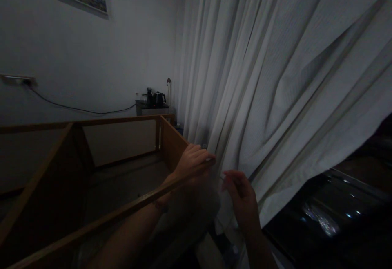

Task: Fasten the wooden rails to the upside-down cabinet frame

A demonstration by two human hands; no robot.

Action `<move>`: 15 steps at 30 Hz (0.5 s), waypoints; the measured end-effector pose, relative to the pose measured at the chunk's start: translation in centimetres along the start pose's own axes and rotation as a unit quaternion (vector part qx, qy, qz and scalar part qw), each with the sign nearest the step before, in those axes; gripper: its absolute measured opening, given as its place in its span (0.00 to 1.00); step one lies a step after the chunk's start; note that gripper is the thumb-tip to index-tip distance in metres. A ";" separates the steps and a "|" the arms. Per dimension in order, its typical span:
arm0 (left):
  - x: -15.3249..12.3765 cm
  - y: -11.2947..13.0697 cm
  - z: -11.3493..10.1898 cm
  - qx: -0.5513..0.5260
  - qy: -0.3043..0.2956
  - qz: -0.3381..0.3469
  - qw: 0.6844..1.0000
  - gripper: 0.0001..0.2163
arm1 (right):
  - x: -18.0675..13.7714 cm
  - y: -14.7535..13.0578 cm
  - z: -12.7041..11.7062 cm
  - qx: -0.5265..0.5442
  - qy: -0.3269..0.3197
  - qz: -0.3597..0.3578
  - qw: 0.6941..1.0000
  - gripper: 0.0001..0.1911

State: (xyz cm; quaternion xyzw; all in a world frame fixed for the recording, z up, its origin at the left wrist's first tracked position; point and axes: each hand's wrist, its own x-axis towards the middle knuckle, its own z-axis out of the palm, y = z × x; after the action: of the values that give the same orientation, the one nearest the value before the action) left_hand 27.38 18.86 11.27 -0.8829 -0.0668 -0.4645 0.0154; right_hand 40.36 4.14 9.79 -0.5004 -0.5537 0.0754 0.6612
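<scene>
A large brown wooden frame [122,214] with upright panels fills the lower left. My left forearm passes on the far side of its near rail. Over the frame's right corner, my left hand [194,158] is closed on the wood, its fingers bent round the end. Just right of that corner is my right hand [241,191], thumb and fingers pinched together. A tiny thin thing seems to stick out from the fingertips toward the corner, too small and dark to name. A gap separates the two hands.
Long white curtains [226,68] hang close on the right. A black kettle [159,98] stands on a small cabinet [151,110] at the back. A dark cable [79,109] runs along the wall from a socket [18,81]. Shiny dark items [324,216] lie lower right.
</scene>
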 end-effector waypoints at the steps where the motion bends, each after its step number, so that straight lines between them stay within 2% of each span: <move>1: 0.0 0.0 0.0 -0.001 -0.001 0.001 1.000 0.15 | -0.1 0.2 0.0 -0.003 0.004 0.002 1.000 0.09; 3: 0.0 -0.1 0.0 -0.004 0.001 -0.003 1.000 0.15 | -0.2 0.5 -0.3 -0.041 0.003 -0.016 0.999 0.10; 5: 0.0 0.0 0.1 -0.005 0.005 -0.007 1.000 0.15 | -0.2 0.7 -0.7 -0.109 -0.002 -0.083 0.991 0.10; 8: 0.1 0.0 0.1 -0.010 0.015 0.005 1.000 0.15 | 0.0 0.9 -1.3 -0.213 -0.001 -0.230 0.950 0.10; 10: 0.1 0.0 0.1 -0.012 0.020 0.010 1.000 0.15 | 0.2 0.8 -1.4 -0.256 0.001 -0.286 0.923 0.08; 12: 0.1 0.1 0.0 -0.009 0.021 0.006 1.000 0.16 | 0.2 0.7 -1.2 -0.279 0.011 -0.279 0.919 0.10; 13: 0.1 0.1 0.0 -0.007 0.018 0.004 1.000 0.16 | 0.2 0.6 -1.0 -0.275 0.016 -0.250 0.928 0.14; 15: 0.1 0.1 -0.1 -0.003 0.015 0.002 1.000 0.16 | 0.1 0.4 -0.4 -0.220 0.006 -0.144 0.965 0.21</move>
State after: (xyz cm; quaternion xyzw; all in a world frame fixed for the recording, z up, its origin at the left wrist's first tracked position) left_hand 27.39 18.74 11.40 -0.8762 -0.0637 -0.4775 0.0144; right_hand 40.92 4.17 9.62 -0.5490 -0.6189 -0.1474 0.5421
